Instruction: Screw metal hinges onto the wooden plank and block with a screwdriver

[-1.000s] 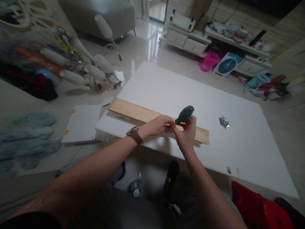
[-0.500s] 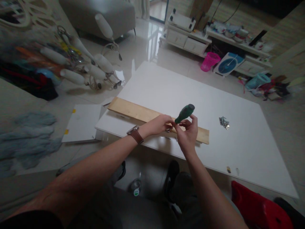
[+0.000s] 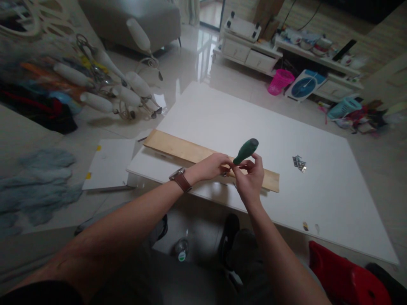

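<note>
A screwdriver (image 3: 247,150) with a green handle and dark end leans up and to the right. Its tip is hidden between my hands. My right hand (image 3: 250,178) has its thumb and fingers round the lower end of the handle. Beside it, my left hand (image 3: 216,163) pinches with its fingertips near the screwdriver's foot, and what they hold is hidden. Both hands are over a long wooden board (image 3: 181,149), which lies along the near side of a large white panel (image 3: 254,118). A bit of shiny metal shows under the left fingertips.
Several metal brackets or hinges (image 3: 299,163) lie on the panel to the right. Small bits (image 3: 305,226) lie near its front edge, by a red object (image 3: 346,273). At left are a smaller white panel (image 3: 111,163), grey cloth (image 3: 41,182) and a lamp fixture (image 3: 127,95).
The screwdriver's handle has tilted very slightly to the left. My hands stay in almost the same place, and the board and metal pieces have not moved.
</note>
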`<state>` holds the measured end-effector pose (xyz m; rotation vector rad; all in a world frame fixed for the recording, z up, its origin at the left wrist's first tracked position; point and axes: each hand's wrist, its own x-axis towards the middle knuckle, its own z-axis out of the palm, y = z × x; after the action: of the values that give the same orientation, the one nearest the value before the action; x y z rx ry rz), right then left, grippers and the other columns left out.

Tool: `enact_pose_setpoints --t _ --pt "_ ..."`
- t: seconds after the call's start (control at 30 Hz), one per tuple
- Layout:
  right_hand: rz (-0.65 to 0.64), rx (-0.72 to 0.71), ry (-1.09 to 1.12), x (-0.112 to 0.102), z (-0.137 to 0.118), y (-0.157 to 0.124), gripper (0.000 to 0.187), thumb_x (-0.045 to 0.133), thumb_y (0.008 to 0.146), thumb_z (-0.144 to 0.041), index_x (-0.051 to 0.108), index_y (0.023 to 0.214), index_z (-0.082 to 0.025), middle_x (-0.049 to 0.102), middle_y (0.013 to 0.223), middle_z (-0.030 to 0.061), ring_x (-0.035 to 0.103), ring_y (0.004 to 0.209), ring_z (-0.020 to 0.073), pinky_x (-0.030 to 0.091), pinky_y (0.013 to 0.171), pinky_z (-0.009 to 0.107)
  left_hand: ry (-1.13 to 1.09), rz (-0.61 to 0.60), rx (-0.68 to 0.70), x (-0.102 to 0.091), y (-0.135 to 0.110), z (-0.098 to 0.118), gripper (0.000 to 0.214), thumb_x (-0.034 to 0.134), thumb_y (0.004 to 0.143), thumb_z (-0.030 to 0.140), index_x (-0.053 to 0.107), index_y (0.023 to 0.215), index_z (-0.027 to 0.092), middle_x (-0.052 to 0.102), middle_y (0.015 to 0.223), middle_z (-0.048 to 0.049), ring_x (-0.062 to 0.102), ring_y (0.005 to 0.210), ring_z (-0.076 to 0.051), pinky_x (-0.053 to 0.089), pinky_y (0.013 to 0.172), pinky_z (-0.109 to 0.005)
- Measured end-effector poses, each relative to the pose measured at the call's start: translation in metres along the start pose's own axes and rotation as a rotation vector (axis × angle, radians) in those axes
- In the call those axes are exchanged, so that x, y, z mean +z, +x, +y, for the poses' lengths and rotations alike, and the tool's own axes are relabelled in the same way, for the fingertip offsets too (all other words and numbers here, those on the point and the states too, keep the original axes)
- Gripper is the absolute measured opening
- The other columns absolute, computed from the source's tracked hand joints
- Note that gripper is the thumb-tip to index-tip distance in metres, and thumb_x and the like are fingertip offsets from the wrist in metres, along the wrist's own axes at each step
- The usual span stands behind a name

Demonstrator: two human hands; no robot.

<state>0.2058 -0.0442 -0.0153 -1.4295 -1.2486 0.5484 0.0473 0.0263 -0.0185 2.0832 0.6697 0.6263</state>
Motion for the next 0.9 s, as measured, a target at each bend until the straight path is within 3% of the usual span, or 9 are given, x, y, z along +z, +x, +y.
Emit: enact_pose_setpoints --t 0.27,0.53,0.73,0.9 --pt "-0.014 0.012 0.008 0.0002 0.0002 0.0008 0.050 0.084 0.078 -0.032 0.056 0.120 -0.026 0.071 0.086 -0.0040 0.070 0.080 0.0181 0.056 0.071 0.033 0.104 0.066 -0.050 0.0045 0.0001 0.0005 0.014 0.068 0.093 0.010 0.077 0.084 0.013 0.075 0.087 -0.0088 0.068 0.086 -0.020 0.051 0.081 -0.030" --pt "0.015 0.056 -0.024 0.0003 -0.0003 0.0001 0.048 0.082 0.078 -0.029 0.059 0.120 -0.026 0.074 0.080 -0.0042 0.069 0.070 0.0187 0.055 0.070 0.035 0.025 0.043 -0.036 0.0032 0.0003 0.0000 0.014 0.069 0.091 0.007 0.080 0.093 0.015 0.078 0.092 -0.0082 0.071 0.089 -0.019 0.051 0.083 -0.029" --pt "0.019 0.027 0.010 0.0018 0.0003 0.0002 0.044 0.077 0.081 -0.026 0.058 0.121 -0.026 0.076 0.086 -0.0022 0.073 0.077 0.0197 0.056 0.071 0.035 0.049 0.031 -0.007 0.0014 0.0007 -0.0007 0.022 0.063 0.091 0.001 0.079 0.097 0.015 0.078 0.094 -0.0078 0.071 0.091 -0.019 0.051 0.084 -0.029" --pt "-0.004 0.020 -0.011 0.0004 -0.0032 0.0007 0.041 0.080 0.079 -0.030 0.057 0.113 -0.026 0.072 0.087 -0.0026 0.071 0.078 0.0184 0.056 0.069 0.033 0.084 0.058 -0.014 0.0033 0.0001 0.0002 0.013 0.066 0.093 0.007 0.077 0.088 0.014 0.077 0.089 -0.0083 0.070 0.088 -0.020 0.051 0.082 -0.030"
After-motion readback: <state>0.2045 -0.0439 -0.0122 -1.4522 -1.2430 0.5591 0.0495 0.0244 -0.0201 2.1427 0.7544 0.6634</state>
